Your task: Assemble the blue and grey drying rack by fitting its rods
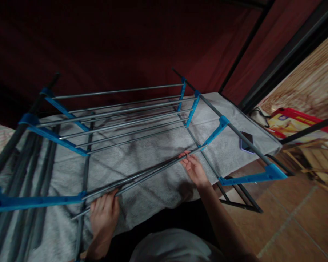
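Note:
A rack of grey metal rods and blue plastic brackets (57, 139) lies on a grey towel (153, 145) spread over a raised surface. My left hand (104, 214) grips the near ends of a loose bundle of grey rods (142, 174) close to a blue bracket (38, 201). My right hand (194, 168) pinches the far ends of the same bundle, just below another blue bracket (215, 133). The bundle runs diagonally between my hands, over the towel.
A dark phone (246, 142) lies on the towel's right edge. A red and yellow box (292, 122) and wooden slats (314, 160) sit at the right. Tiled floor (289, 222) shows at the lower right. A dark red cloth wall (126, 36) stands behind.

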{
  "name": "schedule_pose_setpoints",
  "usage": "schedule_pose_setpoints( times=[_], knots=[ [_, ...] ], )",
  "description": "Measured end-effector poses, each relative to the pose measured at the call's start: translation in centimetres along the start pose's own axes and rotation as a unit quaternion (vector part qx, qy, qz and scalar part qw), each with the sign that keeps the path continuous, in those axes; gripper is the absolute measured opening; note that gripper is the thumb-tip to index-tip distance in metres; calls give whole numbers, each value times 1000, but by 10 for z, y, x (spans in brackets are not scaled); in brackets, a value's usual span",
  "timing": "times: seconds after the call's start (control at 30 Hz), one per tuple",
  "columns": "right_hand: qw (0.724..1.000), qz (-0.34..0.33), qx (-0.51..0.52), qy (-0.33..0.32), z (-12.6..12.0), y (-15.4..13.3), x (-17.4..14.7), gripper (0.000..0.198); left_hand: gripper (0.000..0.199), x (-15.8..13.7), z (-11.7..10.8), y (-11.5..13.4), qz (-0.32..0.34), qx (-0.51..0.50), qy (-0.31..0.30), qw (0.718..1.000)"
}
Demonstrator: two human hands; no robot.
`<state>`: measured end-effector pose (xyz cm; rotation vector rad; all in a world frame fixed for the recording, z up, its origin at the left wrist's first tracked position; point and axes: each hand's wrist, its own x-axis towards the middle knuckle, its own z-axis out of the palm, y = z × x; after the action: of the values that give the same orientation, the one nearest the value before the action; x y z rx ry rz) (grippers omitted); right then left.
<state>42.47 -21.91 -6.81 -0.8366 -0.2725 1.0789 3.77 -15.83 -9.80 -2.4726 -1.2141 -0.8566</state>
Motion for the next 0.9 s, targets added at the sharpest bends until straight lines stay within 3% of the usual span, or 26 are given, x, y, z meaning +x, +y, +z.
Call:
schedule_pose_setpoints(
  times=[0.17,0.33,0.47,0.57,0.73,0.9],
  knots=[
    [997,-26,-78,8,3,-6,-4,26,26,-3,2,0,21,-70,-6,997],
    [984,-80,-150,46,1,-3,-3,33,32,-5,-2,1,-13,-136,-75,988],
    [971,-113,-197,75,-1,1,-3,36,39,-8,-2,0,-39,-152,-92,983],
    [978,-102,-169,62,7,-3,-8,29,38,-12,0,-4,-61,-175,-122,975],
    [997,-34,-61,12,32,-13,-20,32,33,-13,-2,-9,-136,-200,-221,945],
    [999,-16,-37,-10,46,-14,-25,33,38,-5,-8,-12,-202,-213,-288,912]
  ],
)
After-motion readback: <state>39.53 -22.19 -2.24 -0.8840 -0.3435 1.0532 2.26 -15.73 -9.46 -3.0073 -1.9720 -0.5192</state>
